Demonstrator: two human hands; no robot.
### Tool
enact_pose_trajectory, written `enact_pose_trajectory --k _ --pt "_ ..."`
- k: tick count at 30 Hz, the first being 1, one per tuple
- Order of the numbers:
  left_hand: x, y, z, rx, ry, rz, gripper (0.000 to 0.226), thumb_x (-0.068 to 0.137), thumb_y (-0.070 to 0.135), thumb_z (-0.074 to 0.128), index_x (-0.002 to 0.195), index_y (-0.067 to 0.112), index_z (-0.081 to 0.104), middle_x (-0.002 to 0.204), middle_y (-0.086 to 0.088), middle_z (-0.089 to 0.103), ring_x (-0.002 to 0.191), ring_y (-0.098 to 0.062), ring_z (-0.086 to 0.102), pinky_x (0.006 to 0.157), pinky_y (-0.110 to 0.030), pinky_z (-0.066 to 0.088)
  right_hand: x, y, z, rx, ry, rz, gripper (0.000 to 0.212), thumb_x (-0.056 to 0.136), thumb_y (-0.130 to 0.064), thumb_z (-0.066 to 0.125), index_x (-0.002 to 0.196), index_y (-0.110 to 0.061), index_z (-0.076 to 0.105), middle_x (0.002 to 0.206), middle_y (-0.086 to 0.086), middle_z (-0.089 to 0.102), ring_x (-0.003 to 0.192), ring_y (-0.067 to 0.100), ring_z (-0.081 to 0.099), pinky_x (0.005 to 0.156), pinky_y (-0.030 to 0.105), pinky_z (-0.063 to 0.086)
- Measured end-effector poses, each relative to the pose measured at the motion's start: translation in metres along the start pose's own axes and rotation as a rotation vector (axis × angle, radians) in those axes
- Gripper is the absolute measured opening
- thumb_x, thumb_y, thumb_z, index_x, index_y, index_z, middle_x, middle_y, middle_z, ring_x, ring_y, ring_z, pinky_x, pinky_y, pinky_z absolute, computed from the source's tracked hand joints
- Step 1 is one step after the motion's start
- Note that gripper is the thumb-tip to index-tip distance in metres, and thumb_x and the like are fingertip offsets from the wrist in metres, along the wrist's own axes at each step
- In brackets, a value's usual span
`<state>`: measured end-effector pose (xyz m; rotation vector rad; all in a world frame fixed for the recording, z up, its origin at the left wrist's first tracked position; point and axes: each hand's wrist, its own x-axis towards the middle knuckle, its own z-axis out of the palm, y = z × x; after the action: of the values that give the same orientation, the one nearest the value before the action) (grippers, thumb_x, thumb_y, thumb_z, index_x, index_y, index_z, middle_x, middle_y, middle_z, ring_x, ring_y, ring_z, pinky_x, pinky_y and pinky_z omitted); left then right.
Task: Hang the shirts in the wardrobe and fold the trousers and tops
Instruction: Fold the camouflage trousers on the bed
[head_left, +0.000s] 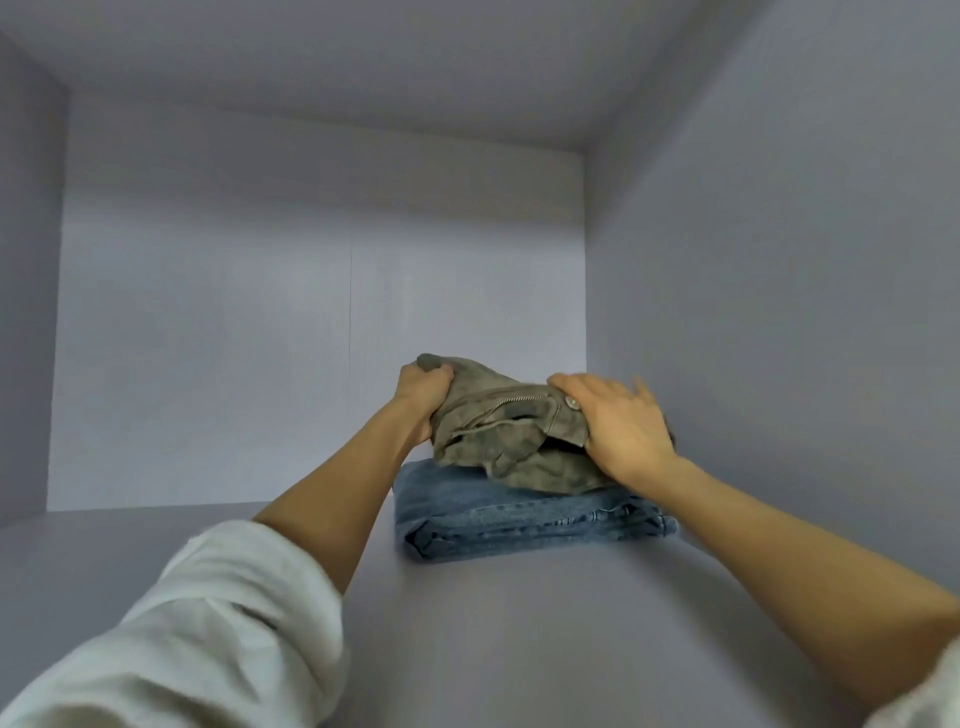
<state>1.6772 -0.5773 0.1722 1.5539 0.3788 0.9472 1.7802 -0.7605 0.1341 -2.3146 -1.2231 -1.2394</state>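
— Olive-grey cloth, folded and bunched: is that a pair of trousers going onto the shelf?

— It looks so. Starting at the left, a white sleeve (208, 618) is pushed up the forearm, and the left hand (422, 397) has its fingers curled round the far left end of the olive trousers (511, 441). That grip is closed on the fabric, thumb side hidden beneath it.

— And where do they sit?

— On top of the folded blue jeans (524, 519), which lie on the wardrobe shelf (519, 649) near the right wall. The olive pair shows a zip and a button at the waistband and is lumpier than the jeans below.

— So which step is this?

— I judge it the stacking of a folded pair: the fold is done, the placing nearly so. The next move calls for letting the left end down, squaring it over the jeans and pressing it flat so the pile does not slump.

— The other side?

— The right hand (621, 426) lies over the right end of the olive trousers, palm down, fingers spread and fairly straight. It presses more than it grasps; whether the fingertips hook over the far edge I cannot tell.
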Motion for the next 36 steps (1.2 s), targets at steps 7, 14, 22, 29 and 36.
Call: enact_pose_trajectory --k 7,14,22,29,36 --pt "-0.015 -0.039 -0.012 0.799 0.082 -0.151 0.058 0.098 0.03 0.038 0.143 0.002 0.014 0.142 -0.022 0.032 0.124 -0.037 0.042 0.096 -0.042 0.041 -0.001 -0.005 -0.014 -0.067 -0.32 -0.271 0.064 0.089 -0.009 0.045 0.144 -0.033 0.023 0.15 -0.007 0.03 0.138 0.015 0.022 0.111 0.054 0.001" --pt "-0.052 -0.036 0.003 1.446 -0.21 0.421 0.057 0.097 0.052 0.01 0.148 0.033 -0.007 0.158 -0.002 -0.007 0.143 -0.028 -0.016 0.112 -0.054 -0.008 -0.019 -0.007 -0.028 0.077 -0.866 -0.125 0.093 0.085 -0.03 0.06 0.147 -0.036 -0.01 0.158 -0.003 0.0 0.144 0.026 0.006 0.116 0.047 0.013" --pt "-0.095 -0.053 -0.019 1.495 -0.459 0.464 0.096 0.073 0.081 0.04 0.141 0.046 -0.019 0.158 0.001 -0.007 0.144 -0.029 -0.009 0.115 -0.053 -0.003 -0.062 -0.012 -0.003 -0.265 -0.582 -0.155 0.099 0.086 -0.051 0.054 0.14 -0.038 -0.027 0.157 0.005 -0.003 0.142 0.038 0.006 0.106 0.064 0.015" --pt "-0.094 -0.055 -0.008 1.627 -0.253 0.718 0.109 0.08 0.044 0.063 0.136 0.045 -0.03 0.155 -0.009 0.005 0.14 -0.034 0.016 0.11 -0.052 0.024 -0.036 -0.001 -0.004 -0.09 -0.281 -0.168 0.042 0.097 -0.029 0.039 0.137 -0.024 0.029 0.122 0.01 0.052 0.1 0.031 0.057 0.073 0.036 0.044" --pt "-0.059 -0.021 0.003 1.477 0.021 0.833 0.078 0.088 0.021 0.051 0.148 0.028 0.002 0.139 -0.008 0.04 0.12 -0.028 0.044 0.093 -0.034 0.039 0.012 0.002 -0.004 -0.129 -0.005 -0.051 0.058 0.086 0.002 0.045 0.136 -0.022 0.029 0.122 0.008 0.047 0.095 0.032 0.055 0.058 0.035 0.037"
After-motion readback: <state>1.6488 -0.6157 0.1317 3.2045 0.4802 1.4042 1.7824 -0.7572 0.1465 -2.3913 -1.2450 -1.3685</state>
